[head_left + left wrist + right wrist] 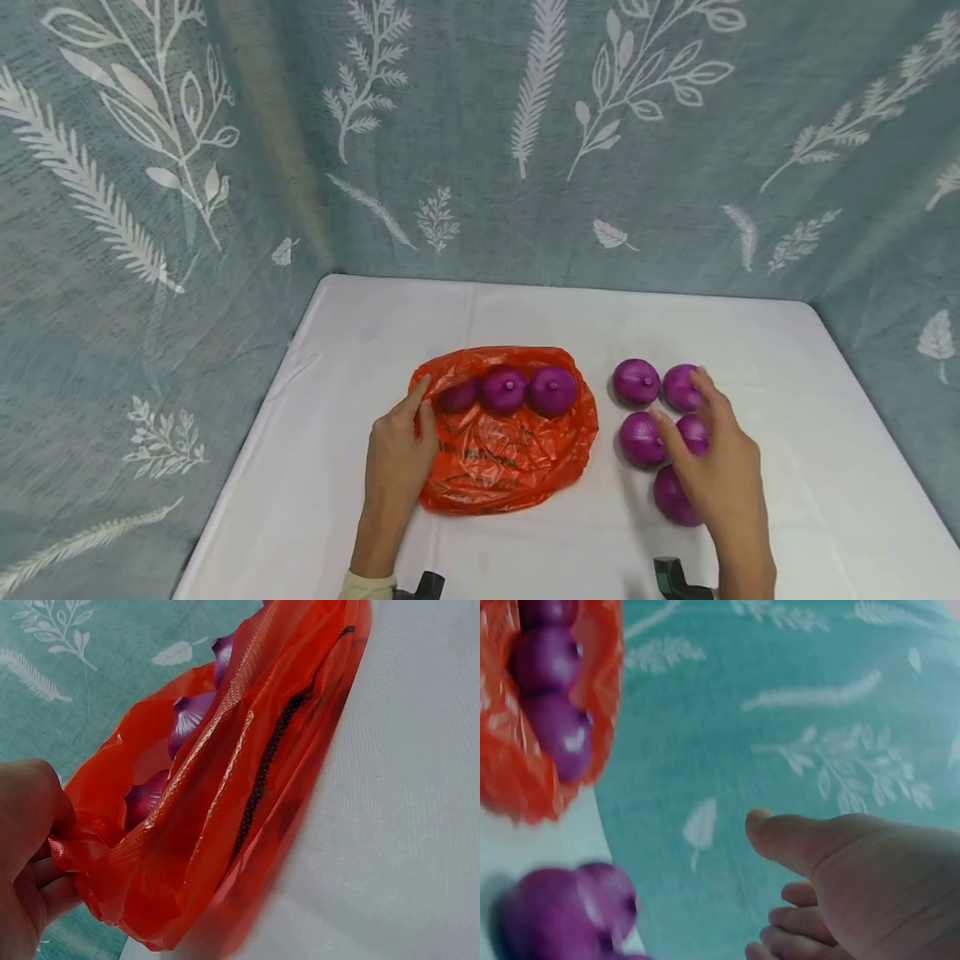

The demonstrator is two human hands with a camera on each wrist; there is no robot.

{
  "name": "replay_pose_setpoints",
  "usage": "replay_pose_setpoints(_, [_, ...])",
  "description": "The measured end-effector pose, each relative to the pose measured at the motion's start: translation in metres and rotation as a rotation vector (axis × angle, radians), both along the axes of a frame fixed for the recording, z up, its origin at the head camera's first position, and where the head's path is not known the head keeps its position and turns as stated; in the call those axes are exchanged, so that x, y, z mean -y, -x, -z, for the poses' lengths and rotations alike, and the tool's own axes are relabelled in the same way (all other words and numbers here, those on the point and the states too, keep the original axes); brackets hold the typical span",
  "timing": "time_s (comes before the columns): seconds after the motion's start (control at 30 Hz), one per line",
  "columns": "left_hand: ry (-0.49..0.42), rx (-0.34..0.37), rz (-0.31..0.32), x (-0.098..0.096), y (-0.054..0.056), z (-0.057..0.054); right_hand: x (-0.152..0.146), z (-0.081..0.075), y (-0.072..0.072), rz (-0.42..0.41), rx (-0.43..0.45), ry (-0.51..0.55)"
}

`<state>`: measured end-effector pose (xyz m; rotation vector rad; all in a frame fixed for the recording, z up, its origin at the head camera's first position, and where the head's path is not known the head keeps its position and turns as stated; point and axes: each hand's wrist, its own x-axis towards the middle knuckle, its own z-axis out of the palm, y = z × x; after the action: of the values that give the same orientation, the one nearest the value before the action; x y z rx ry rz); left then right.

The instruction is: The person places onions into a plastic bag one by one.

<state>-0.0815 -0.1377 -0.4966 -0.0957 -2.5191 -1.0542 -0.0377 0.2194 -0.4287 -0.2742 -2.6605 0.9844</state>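
An orange-red plastic bag (510, 471) lies with its mouth spread on the white table. Three purple onions (503, 389) show in its opening, the leftmost partly covered by the plastic. My left hand (402, 458) pinches the bag's left rim between thumb and fingers; the left wrist view shows the gathered plastic (90, 851) in that grip. To the right of the bag sit several more purple onions (642, 439) in a close group. Over this group hovers my right hand (723, 475), thumb and fingers apart with nothing between them, hiding parts of some onions.
A white cloth (360, 333) covers the table. Blue-green leaf-patterned fabric (480, 208) hangs behind and along both sides. Dark wrist-camera mounts (678, 579) show at the lower edge by each wrist.
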Motion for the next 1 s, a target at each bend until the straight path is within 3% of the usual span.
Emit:
replay_pose_setpoints(0.23, [-0.008, 0.001, 0.003, 0.002, 0.000, -0.003, -0.026, 0.013, -0.022, 0.102, -0.017, 0.028])
replay_pose_setpoints(0.47, [-0.006, 0.003, -0.003, 0.004, -0.001, -0.005, -0.038, 0.037, -0.052, 0.125, -0.063, 0.069])
replay_pose_setpoints(0.7, [0.007, 0.001, 0.000, -0.001, 0.003, -0.004, -0.043, 0.064, -0.083, 0.121, -0.019, 0.111])
replay_pose_setpoints(1.0, [0.006, 0.009, -0.012, 0.000, 0.000, -0.004, -0.036, 0.087, -0.097, 0.108, 0.043, 0.072])
